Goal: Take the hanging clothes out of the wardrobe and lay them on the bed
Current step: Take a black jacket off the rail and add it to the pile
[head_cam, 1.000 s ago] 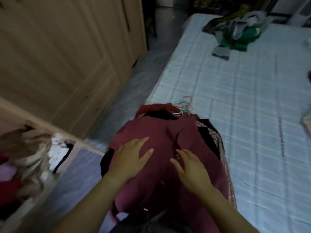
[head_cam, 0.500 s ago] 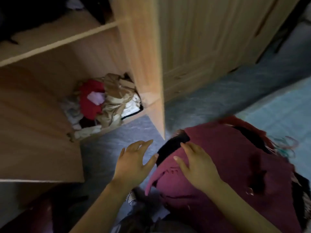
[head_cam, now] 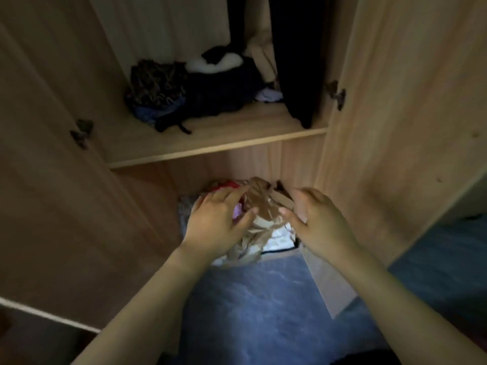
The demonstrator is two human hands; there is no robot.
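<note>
The open wooden wardrobe [head_cam: 218,146] fills the view. A dark garment [head_cam: 295,56] hangs at its upper right, and a second dark piece [head_cam: 235,19] hangs beside it. Both my hands reach toward the bottom compartment. My left hand [head_cam: 217,219] and my right hand [head_cam: 315,219] hover with fingers spread over a crumpled beige, white and red pile of clothes [head_cam: 259,225]. Neither hand holds anything. The bed is out of view.
On the middle shelf lies a heap of dark and patterned clothes [head_cam: 189,93]. The left door [head_cam: 52,154] and the right door [head_cam: 395,127] stand open on either side. Blue-grey floor [head_cam: 250,312] lies below the wardrobe.
I turned from the maroon clothes on the bed to face the wardrobe. Both hands left that pile and now reach into the bottom compartment.
</note>
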